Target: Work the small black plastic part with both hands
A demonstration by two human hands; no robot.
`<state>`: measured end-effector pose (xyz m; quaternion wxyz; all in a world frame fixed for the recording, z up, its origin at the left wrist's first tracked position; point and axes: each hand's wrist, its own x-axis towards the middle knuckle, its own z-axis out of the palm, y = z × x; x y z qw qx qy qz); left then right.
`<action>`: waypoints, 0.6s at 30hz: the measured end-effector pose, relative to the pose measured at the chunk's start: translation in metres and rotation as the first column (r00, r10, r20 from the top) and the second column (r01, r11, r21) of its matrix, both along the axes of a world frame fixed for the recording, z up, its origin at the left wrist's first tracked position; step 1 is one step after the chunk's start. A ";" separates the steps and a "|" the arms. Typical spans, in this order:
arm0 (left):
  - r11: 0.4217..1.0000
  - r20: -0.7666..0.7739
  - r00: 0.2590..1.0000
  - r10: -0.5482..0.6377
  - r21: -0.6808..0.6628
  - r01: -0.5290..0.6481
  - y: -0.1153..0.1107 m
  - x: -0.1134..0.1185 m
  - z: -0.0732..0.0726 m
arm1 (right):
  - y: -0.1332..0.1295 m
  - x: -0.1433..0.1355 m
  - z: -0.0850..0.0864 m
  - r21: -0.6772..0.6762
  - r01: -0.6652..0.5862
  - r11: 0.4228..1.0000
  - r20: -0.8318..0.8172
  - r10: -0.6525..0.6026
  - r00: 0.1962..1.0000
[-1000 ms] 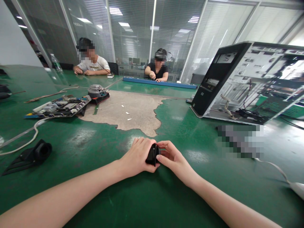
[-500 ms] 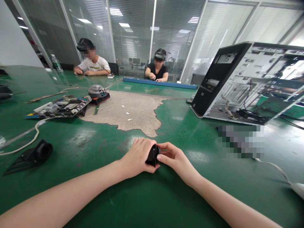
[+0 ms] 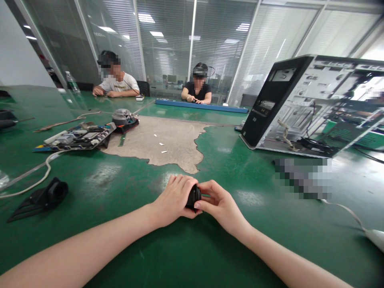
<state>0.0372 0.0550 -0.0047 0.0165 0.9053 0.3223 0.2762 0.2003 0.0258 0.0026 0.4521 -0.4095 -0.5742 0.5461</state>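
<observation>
A small black rounded part (image 3: 194,197) with a ridged right face is between my hands, low over the green table (image 3: 144,248). My left hand (image 3: 173,198) is wrapped around its left side, the fingers over the top and the thumb beneath. From the right, my right hand (image 3: 216,200) pinches its edge, with the thumb at the lower front and the fingers bent behind. My palm and fingers cover much of the part, so its exact kind cannot be made out.
An open computer case (image 3: 270,104) stands at the right, near a blurred-out object (image 3: 303,180) on a cable. Left lie a circuit board (image 3: 81,136), a cooling fan (image 3: 123,118) and a black plastic piece (image 3: 42,198). Two people sit across, behind a blue bar (image 3: 201,105).
My right thumb has shifted slightly left and down on the black part. Its right-hand edge looks turned or pressed closer to the body. My left hand keeps its hold.
</observation>
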 end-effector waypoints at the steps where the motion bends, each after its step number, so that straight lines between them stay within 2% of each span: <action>1: 1.000 0.001 1.000 -0.006 0.003 0.006 0.000 0.000 0.000 | 0.000 0.000 0.000 0.001 0.001 1.000 -0.010 -0.001 1.000; 8: 0.998 -0.024 0.998 -0.055 0.040 0.056 0.001 0.000 -0.002 | 0.001 -0.001 -0.001 -0.044 0.014 0.999 -0.030 -0.015 0.999; 18: 0.999 0.014 0.999 -0.051 -0.017 0.051 0.001 0.000 0.002 | 0.003 0.003 -0.002 0.015 0.007 1.000 0.001 -0.007 1.000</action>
